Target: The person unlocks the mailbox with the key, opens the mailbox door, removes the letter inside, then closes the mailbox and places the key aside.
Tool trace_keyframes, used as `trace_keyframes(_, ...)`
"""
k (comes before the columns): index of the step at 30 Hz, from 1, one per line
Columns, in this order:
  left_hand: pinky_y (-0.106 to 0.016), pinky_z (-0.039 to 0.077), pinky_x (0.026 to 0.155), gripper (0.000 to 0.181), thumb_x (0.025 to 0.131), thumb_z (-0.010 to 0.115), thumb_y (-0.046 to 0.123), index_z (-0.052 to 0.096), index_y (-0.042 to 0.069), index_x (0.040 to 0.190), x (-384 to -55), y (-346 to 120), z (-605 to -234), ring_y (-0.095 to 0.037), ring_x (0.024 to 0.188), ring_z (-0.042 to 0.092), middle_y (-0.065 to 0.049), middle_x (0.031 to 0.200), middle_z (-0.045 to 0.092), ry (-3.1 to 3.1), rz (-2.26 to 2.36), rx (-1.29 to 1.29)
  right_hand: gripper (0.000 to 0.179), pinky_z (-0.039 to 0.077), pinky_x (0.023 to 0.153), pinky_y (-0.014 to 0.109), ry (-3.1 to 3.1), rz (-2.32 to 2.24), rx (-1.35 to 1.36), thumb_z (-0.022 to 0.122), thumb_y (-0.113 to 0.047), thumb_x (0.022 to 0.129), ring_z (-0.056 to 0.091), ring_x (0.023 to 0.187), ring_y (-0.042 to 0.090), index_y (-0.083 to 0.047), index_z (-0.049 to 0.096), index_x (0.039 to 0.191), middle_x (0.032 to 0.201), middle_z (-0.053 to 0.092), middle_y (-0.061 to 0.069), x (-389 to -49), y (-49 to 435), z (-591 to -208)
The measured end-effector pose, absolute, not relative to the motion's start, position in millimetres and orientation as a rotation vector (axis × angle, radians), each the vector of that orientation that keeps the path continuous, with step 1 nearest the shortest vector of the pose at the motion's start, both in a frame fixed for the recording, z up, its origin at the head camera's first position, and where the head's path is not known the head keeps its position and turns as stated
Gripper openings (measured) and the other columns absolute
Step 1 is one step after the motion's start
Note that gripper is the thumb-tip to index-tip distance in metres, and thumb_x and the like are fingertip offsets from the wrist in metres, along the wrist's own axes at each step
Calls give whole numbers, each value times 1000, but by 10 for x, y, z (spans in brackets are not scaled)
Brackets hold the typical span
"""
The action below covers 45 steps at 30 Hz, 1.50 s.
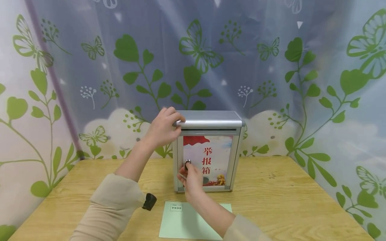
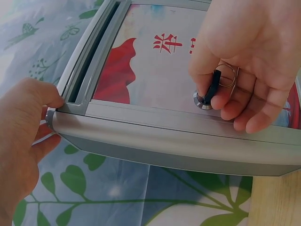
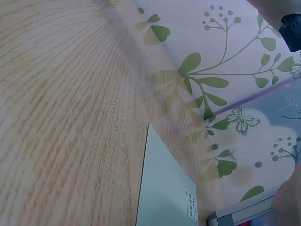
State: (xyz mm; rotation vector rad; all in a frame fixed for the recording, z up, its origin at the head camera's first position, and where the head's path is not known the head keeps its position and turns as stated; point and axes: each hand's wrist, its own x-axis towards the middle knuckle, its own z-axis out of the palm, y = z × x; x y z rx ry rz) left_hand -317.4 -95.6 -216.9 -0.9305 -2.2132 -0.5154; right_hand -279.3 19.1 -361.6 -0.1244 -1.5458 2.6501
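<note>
A grey metal report box point(image 1: 193, 147) stands upright on the table, its front panel printed with red characters. My left hand point(image 1: 164, 127) grips the top left corner of the box, with the fingers over the lid and the thumb lower at the side. Low on the left part of the panel is a round silver lock point(image 2: 202, 104). Between thumb and forefinger, my right hand point(image 1: 193, 182) pinches a black-headed key point(image 2: 214, 85) at that lock. A thin wire ring point(image 2: 228, 70) hangs from the key by the curled fingers.
A pale green envelope point(image 1: 175, 221) lies flat on the wooden table point(image 1: 286, 201) in front of the box, partly under my right forearm. Behind the table hangs a curtain point(image 1: 241, 67) with leaves and butterflies. A mail slot point(image 1: 208, 131) runs beneath the box's lid.
</note>
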Motion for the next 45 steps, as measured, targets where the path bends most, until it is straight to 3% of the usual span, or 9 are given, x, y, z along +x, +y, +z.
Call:
trace_keyframes(7, -35, 38, 74, 19, 78, 60, -2, 66, 5, 94, -3177, -951, -2181, -24, 84, 42, -5, 86, 50, -2238, -537, -924, 17, 50, 80, 33, -1469, 2655, -147, 41, -11, 97, 53, 79, 16, 2, 52, 95, 82, 51, 6, -2783, 169, -3642)
trace_keyframes(19, -35, 37, 73, 20, 76, 60, -4, 66, 5, 93, -3171, -953, -2180, -25, 82, 42, -6, 85, 51, -2203, -534, -926, 23, 51, 78, 35, -1553, 2544, -91, 39, -11, 95, 56, 85, 20, -2, 53, 79, 81, 52, 7, -2712, 171, -3649)
trace_keyframes(27, -36, 37, 74, 20, 77, 59, -4, 66, 5, 94, -3165, -952, -2190, -25, 82, 42, -6, 86, 51, -2204, -518, -925, 23, 52, 61, 28, -1685, 2533, -44, 41, -14, 96, 53, 65, 14, -4, 51, 78, 71, 51, 4, -2632, 250, -3628)
trace_keyframes(34, -36, 37, 75, 21, 77, 57, -5, 66, 4, 95, -3173, -922, -2186, -26, 82, 42, -7, 88, 52, -2189, -484, -929, 25, 53, 54, 29, -1970, 2418, 72, 40, -14, 96, 53, 55, 10, 2, 52, 83, 69, 51, 4, -2710, 513, -3645)
trace_keyframes(45, -37, 38, 77, 21, 77, 58, -6, 65, 3, 95, -3142, -921, -2192, -26, 84, 43, -8, 89, 52, -2213, -502, -906, 32, 55, 63, 36, -2297, 2302, 211, 40, -17, 97, 59, 59, 14, 11, 54, 91, 72, 57, 8, -2642, 983, -3702)
